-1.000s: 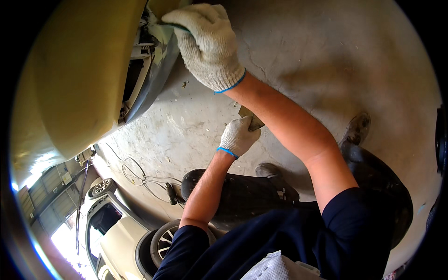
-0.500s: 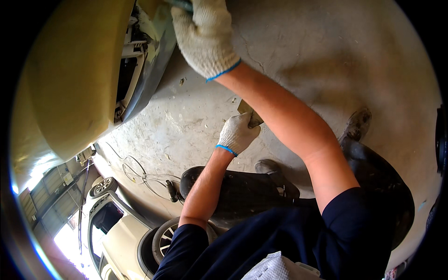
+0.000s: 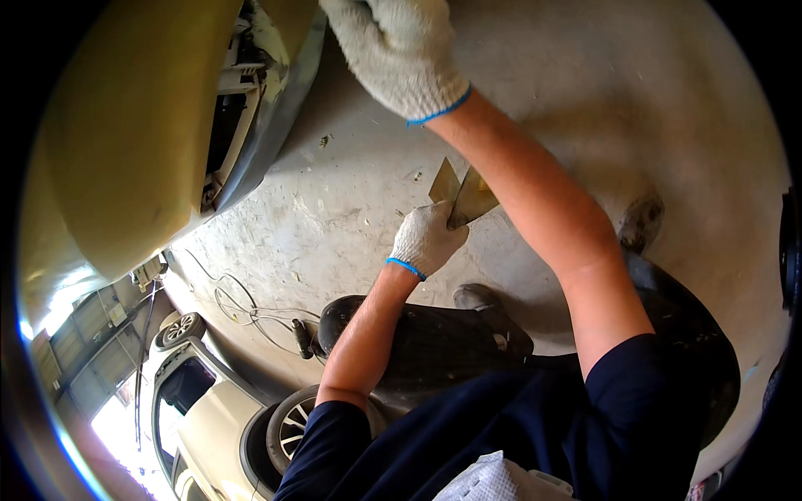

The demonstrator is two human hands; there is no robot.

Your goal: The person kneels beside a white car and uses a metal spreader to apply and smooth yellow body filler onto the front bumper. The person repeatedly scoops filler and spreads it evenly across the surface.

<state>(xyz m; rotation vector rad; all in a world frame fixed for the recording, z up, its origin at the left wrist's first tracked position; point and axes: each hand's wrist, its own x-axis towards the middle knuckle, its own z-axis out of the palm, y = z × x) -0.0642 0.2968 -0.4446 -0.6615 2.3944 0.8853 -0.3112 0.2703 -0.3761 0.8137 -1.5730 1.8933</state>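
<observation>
My left hand [image 3: 428,235], in a white knit glove with a blue cuff, is closed around two flat putty knives. One putty knife blade [image 3: 444,180] points away from me; the wider putty knife blade [image 3: 473,200] angles to the right, partly behind my right forearm. My right hand [image 3: 403,63], gloved alike, is raised at the top edge beside the car body [image 3: 125,125]. Its fingers look curled, but the upper edge cuts off their tips and whatever is in them. The near car panel is yellowish, with an opening [image 3: 230,138] showing bare inner parts.
Concrete floor [image 3: 334,200] with small debris lies below my hands. A coiled hose [image 3: 251,313] runs on the floor at the left, near my knee. A beige car [image 3: 217,426] stands at the lower left. My boot [image 3: 480,296] is under me.
My right hand has shifted right, away from the car body, and the dark thing in it has left the view. More of the putty knives shows past my right forearm.
</observation>
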